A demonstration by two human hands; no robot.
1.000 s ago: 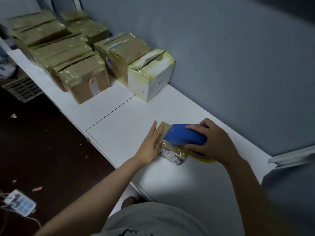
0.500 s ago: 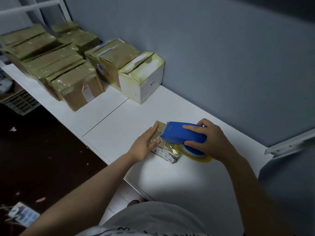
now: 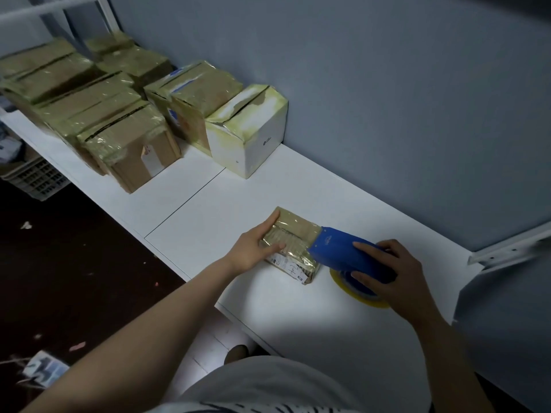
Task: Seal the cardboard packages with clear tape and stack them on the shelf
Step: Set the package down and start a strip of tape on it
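A small flat cardboard package (image 3: pixel 293 242), wrapped in shiny clear tape, lies on the white shelf (image 3: pixel 208 204). My left hand (image 3: pixel 253 248) holds its left end, thumb on the near side and fingers along the far edge. My right hand (image 3: pixel 390 269) grips a blue tape dispenser (image 3: pixel 337 251) with a yellowish tape roll (image 3: pixel 354 290) under it. The dispenser's front edge sits at the package's right end.
Several taped brown boxes (image 3: pixel 131 144) and a white box (image 3: pixel 247 135) stand in a row at the shelf's back left, against the grey wall. A plastic crate (image 3: pixel 35 177) sits below at left. A white bracket (image 3: pixel 507 251) juts out at right. Dark floor lies beyond the shelf's edge.
My right hand has drawn the dispenser to the right, off the package top toward its right end. My left hand shifted from resting flat beside the package to holding its left end.
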